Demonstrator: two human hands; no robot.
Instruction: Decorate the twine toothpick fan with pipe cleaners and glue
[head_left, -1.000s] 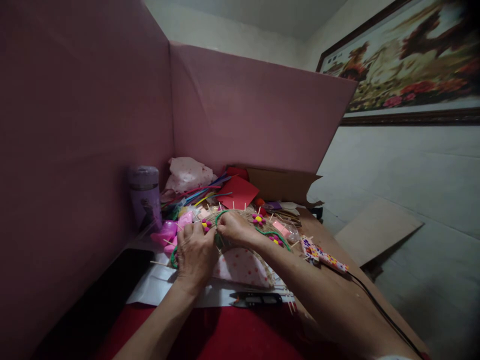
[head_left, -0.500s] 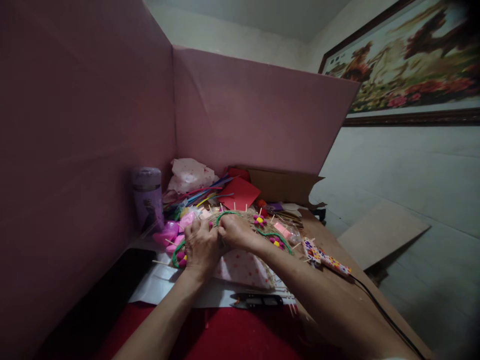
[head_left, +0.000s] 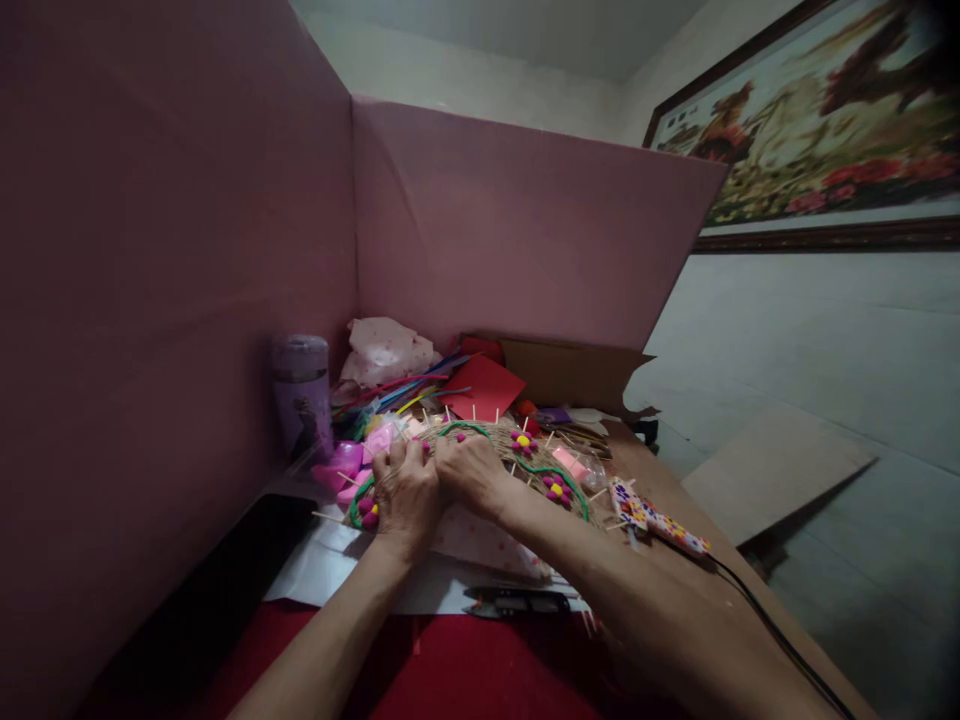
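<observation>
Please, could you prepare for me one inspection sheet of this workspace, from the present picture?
Surface: brown tabletop, with a white sheet near the front.
Work: woven twine piece bearing green cord and purple-and-yellow flowers; pale sticks protrude.
Clutter: crowded behind the piece, including a red sheet; purple tumbler upright at left; black-handled snips in front.
Hands: left hand and right hand side by side on the piece; anything pinched is hidden.
Cables: black cable from the flower-patterned tool; plug not visible.
Surroundings: pink panels, framed picture on the wall.
Other people: nothing seen.
</observation>
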